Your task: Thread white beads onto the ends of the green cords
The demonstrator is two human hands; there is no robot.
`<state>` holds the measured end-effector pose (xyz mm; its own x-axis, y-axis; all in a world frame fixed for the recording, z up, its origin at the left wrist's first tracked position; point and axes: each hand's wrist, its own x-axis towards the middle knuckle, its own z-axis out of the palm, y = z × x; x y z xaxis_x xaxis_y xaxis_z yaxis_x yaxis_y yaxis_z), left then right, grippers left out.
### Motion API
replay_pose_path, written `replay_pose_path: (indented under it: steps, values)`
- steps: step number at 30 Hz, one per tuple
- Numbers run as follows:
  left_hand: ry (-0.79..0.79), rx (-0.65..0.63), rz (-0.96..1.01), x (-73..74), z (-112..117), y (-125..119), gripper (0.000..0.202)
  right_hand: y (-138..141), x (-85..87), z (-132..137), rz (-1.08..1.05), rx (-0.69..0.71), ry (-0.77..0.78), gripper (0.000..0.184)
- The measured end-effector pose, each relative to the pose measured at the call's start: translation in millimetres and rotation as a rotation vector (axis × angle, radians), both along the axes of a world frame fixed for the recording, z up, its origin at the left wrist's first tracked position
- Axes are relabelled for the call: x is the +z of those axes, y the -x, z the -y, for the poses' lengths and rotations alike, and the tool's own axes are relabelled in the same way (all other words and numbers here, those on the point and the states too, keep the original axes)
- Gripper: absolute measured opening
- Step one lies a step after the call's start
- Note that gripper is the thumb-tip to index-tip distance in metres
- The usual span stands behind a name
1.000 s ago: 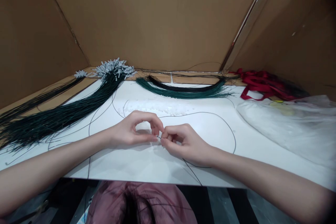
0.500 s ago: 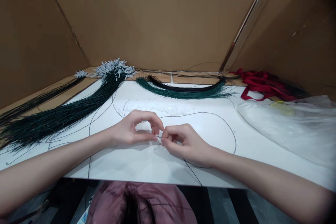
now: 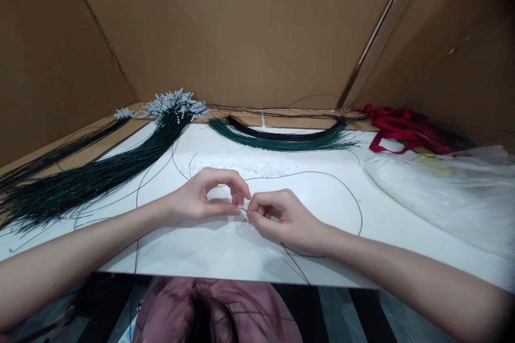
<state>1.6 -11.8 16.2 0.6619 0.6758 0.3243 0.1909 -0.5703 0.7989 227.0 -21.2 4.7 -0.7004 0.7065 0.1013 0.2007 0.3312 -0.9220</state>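
Over the white board, my two hands meet almost fingertip to fingertip. My left hand is curled, with a tiny white bead at its thumb tip, near the bent index finger. My right hand pinches a thin dark wire, whose end points at the bead. Several more small white beads hang just below the right fingertips, partly hidden. A long dark wire loops over the board around my right hand. Behind my hands lies a spread of loose white beads.
Left lies a big bundle of green wires tipped with white beads, beside a thinner bundle. Bare green and black wires lie behind the loose beads. Red ribbon and a clear plastic bag sit right. Cardboard walls enclose the board.
Almost nothing differs. Both hands keep the same pose, with at most a very slight shift at the fingertips.
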Motion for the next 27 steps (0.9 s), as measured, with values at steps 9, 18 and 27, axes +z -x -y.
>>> replay_pose_path:
  steps: [9,18,27]
  values:
    - [0.006,0.004,-0.019,-0.9,-1.2,0.8,0.015,-0.1,-0.5,0.4,0.001,0.001,0.003,0.009]
    - [-0.009,0.006,-0.037,-1.6,-1.7,1.0,0.017,0.1,-0.3,-0.1,0.002,0.002,0.004,0.009]
    - [0.001,0.0,-0.023,-0.3,-1.5,0.0,0.015,-0.2,-1.5,0.0,-0.003,0.009,-0.01,0.009]
